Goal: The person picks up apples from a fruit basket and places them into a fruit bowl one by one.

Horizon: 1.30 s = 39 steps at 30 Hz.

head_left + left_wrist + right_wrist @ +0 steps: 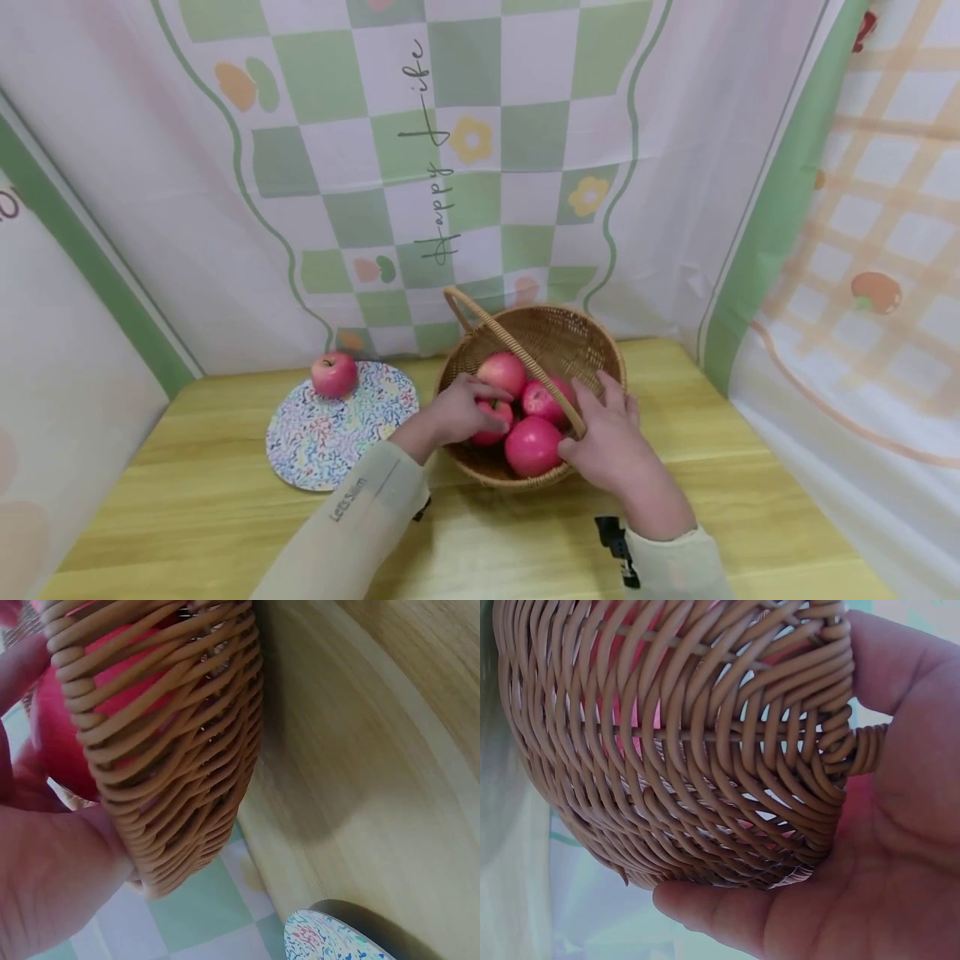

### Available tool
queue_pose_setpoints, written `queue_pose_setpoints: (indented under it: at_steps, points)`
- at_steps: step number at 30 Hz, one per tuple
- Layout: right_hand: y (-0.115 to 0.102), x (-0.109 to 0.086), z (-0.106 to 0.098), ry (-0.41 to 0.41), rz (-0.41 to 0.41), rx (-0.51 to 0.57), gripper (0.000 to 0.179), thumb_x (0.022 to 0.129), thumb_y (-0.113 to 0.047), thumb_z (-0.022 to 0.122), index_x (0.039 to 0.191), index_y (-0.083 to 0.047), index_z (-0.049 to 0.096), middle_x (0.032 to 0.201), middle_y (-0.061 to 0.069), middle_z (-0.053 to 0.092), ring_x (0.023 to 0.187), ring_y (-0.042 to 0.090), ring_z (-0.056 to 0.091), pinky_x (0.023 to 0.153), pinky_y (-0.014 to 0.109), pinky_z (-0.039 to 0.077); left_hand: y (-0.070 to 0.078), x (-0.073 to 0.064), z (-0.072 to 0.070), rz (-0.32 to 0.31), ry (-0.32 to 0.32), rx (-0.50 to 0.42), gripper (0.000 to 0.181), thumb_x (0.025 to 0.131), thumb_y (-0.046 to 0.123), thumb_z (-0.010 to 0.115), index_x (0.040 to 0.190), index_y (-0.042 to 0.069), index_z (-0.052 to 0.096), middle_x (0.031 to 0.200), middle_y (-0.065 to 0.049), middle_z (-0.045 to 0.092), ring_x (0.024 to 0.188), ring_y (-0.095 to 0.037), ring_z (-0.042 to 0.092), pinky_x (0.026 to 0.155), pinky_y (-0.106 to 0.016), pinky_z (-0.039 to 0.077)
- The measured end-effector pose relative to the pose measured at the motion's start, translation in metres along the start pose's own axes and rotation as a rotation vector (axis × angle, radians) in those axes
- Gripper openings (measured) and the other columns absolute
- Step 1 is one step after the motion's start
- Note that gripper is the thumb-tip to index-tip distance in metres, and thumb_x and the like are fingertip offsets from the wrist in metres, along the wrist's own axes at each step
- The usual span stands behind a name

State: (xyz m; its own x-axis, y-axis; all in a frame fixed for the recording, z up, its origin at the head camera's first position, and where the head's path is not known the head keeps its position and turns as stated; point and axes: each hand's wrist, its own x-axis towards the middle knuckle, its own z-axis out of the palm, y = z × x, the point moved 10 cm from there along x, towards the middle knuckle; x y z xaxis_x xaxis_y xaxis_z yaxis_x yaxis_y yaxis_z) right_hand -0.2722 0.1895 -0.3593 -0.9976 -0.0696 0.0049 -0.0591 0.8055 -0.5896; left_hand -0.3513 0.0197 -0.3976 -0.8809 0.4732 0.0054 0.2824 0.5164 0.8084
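A round wicker basket with an arched handle stands tilted toward me, holding several red apples. My left hand reaches over its left rim. Fingers and thumb pinch the front-left apple, which shows again behind the woven rim in the left wrist view. On the other side, my right hand grips the rim where the handle joins. Its fingers spread along the basket wall in the right wrist view. Other apples lie close by: one at the front, one at the back.
Left of the basket, a round, multicoloured speckled plate lies on the wooden table. One apple sits at its back edge. A checked, printed cloth hangs right behind the table, with more cloth along both sides.
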Motion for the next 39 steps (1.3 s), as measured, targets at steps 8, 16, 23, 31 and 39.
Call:
queue_pose_setpoints:
  at_steps: [8, 16, 23, 31, 39]
  points:
    - [0.001, 0.000, -0.002, 0.011, -0.009, 0.017, 0.090, 0.078, -0.009, 0.069, 0.156, -0.002, 0.026, 0.160, 0.024, -0.003, 0.138, 0.060, -0.004, 0.097, 0.073, 0.034, -0.003, -0.011, -0.009, -0.094, 0.023, -0.158, 0.055, 0.081, 0.022, 0.082, 0.134, 0.019, 0.067, 0.130, -0.013, 0.040, 0.112, -0.030, 0.046, 0.081, -0.038, 0.053]
    - [-0.001, -0.001, -0.002, 0.009, -0.014, 0.012, 0.089, 0.080, -0.010, 0.068, 0.157, -0.002, 0.025, 0.160, 0.024, -0.002, 0.137, 0.062, -0.004, 0.097, 0.072, 0.034, 0.001, -0.023, -0.010, -0.195, -0.014, -0.480, 0.055, 0.081, 0.013, 0.078, 0.135, 0.017, 0.064, 0.134, -0.014, 0.045, 0.096, -0.031, 0.061, 0.068, -0.051, 0.057]
    - [-0.002, -0.001, -0.003, 0.016, -0.026, -0.007, 0.089, 0.080, -0.011, 0.068, 0.157, -0.002, 0.025, 0.160, 0.024, -0.002, 0.137, 0.063, -0.002, 0.098, 0.073, 0.032, 0.005, -0.032, -0.008, -0.253, -0.039, -0.691, 0.054, 0.084, 0.014, 0.078, 0.136, 0.016, 0.063, 0.128, -0.015, 0.054, 0.101, -0.034, 0.061, 0.064, -0.040, 0.058]
    - [-0.001, 0.000, -0.004, 0.022, -0.025, -0.011, 0.089, 0.079, -0.012, 0.069, 0.156, -0.002, 0.026, 0.160, 0.024, 0.000, 0.137, 0.062, 0.001, 0.098, 0.073, 0.031, 0.006, -0.045, -0.013, -0.198, -0.067, -0.745, 0.059, 0.087, 0.013, 0.074, 0.143, 0.015, 0.057, 0.135, -0.017, 0.051, 0.100, -0.033, 0.061, 0.070, -0.042, 0.057]
    - [0.000, 0.000, -0.004, 0.016, -0.015, 0.007, 0.089, 0.079, -0.011, 0.069, 0.157, -0.002, 0.025, 0.160, 0.024, -0.001, 0.138, 0.062, -0.001, 0.100, 0.073, 0.030, 0.000, -0.087, -0.044, -0.089, -0.019, -0.335, 0.051, 0.083, 0.018, 0.081, 0.132, 0.024, 0.067, 0.134, -0.011, 0.047, 0.112, -0.027, 0.051, 0.086, -0.038, 0.051]
